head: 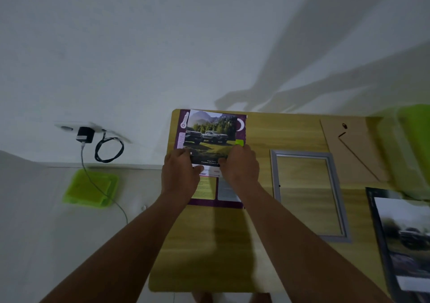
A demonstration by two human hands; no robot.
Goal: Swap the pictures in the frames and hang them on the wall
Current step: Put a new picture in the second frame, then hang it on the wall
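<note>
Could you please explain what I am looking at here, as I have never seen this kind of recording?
There is no machine: a person works with bare hands, and the single picture comes from a camera worn on their head, looking forward and down. The left hand and right hand each hold the near edge of a truck picture, over a purple sheet on a wooden table. To the right lie an empty silver frame, a brown backing board and a second picture at the edge of view.
</note>
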